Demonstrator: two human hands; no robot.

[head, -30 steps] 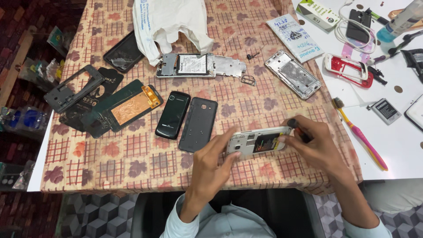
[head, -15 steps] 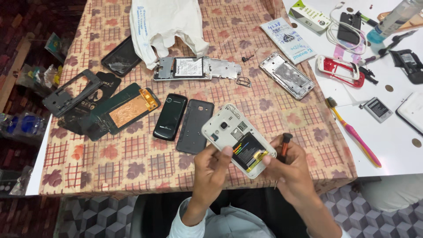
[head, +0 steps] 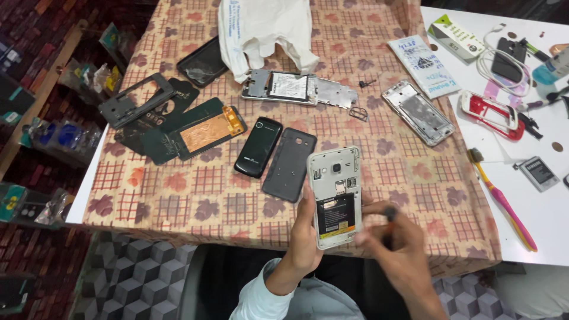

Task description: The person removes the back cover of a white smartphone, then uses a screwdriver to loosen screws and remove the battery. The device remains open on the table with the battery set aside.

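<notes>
My left hand (head: 305,234) grips a white phone (head: 335,195) with its back cover off, held upright above the table's near edge. The empty battery bay and the camera face me. My right hand (head: 394,246) sits just right of the phone's lower end, fingers closed on a small dark-handled tool (head: 389,214), blurred by motion. A dark back cover (head: 289,164) and a black phone (head: 258,147) lie on the checked cloth (head: 178,184) just left of the held phone.
Behind lie a silver phone frame (head: 418,112), an opened phone with metal plate (head: 299,89), a white plastic bag (head: 261,29) and dark frames with a copper-backed panel (head: 204,131). On the white table to the right lie a pink toothbrush (head: 504,201), a battery (head: 536,173) and a red frame (head: 492,112).
The phone has turned from lying sideways, through a slant, to upright in my left hand. My right hand has dropped to the phone's lower right with the tool.
</notes>
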